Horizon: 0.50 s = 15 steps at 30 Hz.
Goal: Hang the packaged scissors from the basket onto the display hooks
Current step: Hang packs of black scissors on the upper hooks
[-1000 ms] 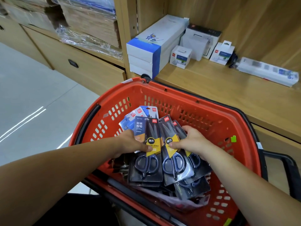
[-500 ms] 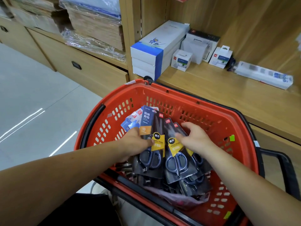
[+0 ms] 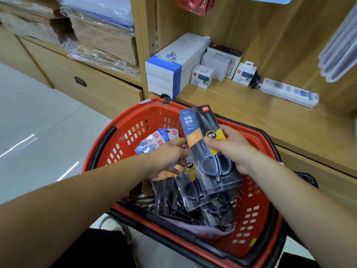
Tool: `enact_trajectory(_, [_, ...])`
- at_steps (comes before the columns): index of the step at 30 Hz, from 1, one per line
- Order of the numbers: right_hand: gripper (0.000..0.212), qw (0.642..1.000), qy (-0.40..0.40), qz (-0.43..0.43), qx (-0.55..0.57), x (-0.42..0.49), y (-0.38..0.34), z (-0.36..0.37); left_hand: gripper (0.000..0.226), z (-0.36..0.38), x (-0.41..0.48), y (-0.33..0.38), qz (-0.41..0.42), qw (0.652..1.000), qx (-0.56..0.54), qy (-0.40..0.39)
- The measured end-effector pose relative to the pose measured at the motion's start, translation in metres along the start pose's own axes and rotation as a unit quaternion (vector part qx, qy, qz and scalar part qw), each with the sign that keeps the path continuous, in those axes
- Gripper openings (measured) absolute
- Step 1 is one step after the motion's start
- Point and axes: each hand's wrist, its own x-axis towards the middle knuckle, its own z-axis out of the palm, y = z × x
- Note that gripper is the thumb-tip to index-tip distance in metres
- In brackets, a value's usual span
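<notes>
Place: a stationery shop, at a display shelf.
Basket: a red shopping basket (image 3: 135,120) sits below the left hand (image 3: 168,153) and the right hand (image 3: 231,149), heaped with identical packaged scissors (image 3: 185,192) on printed hang cards.
Shelf: past the right hand, a wooden shelf (image 3: 251,117) carries branded retail boxes (image 3: 173,64) in a row.
Hanging stock: high above the right hand, red packs (image 3: 193,4) hang against the back panel.
Bulk stock: up and left of the left hand, shrink-wrapped stacks (image 3: 102,35) sit on a wooden drawer unit (image 3: 92,88).

red basket (image 3: 127,132); inside it black scissor packs (image 3: 190,196) banded yellow; behind it a white box (image 3: 170,68) edged blue.
</notes>
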Motion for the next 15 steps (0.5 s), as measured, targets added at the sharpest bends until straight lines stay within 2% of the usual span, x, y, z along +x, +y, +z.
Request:
enact_trajectory(3, [0.054, 0.995, 0.039, -0.032, -0.086, -0.004, 0.007, -0.017, 0.04, -0.004, 0.003, -0.02, -0.072, 0.992, 0.095, 0.049])
enact_trajectory(5, [0.061, 0.997, 0.037, -0.024, -0.071, -0.006, 0.017, -0.018, 0.051, 0.001, 0.003, -0.033, -0.108, 0.986, 0.114, 0.053])
enact_trajectory(8, [0.064, 0.999, 0.023, -0.018, -0.037, -0.007, 0.035, -0.01, 0.067, 0.009, 0.009, -0.043, -0.11, 0.986, 0.11, 0.056])
enact_trajectory(9, [0.062, 0.999, 0.017, -0.02, -0.035, -0.006, 0.041, -0.007, 0.058, 0.011, 0.013, -0.045, -0.106, 0.987, 0.103, 0.066])
enact_trajectory(11, [0.064, 0.999, 0.005, -0.01, -0.032, -0.003, 0.052, -0.001, 0.023, 0.015, 0.017, -0.044, -0.104, 0.988, 0.071, 0.089])
enact_trajectory(13, [0.069, 0.999, -0.006, 0.005, -0.033, -0.002, 0.062, 0.004, 0.018, 0.017, 0.023, -0.048, -0.104, 0.988, 0.043, 0.106])
enact_trajectory(15, [0.061, 0.999, -0.013, 0.021, -0.037, 0.0, 0.07, 0.006, 0.027, 0.018, 0.027, -0.05, -0.121, 0.985, 0.038, 0.113])
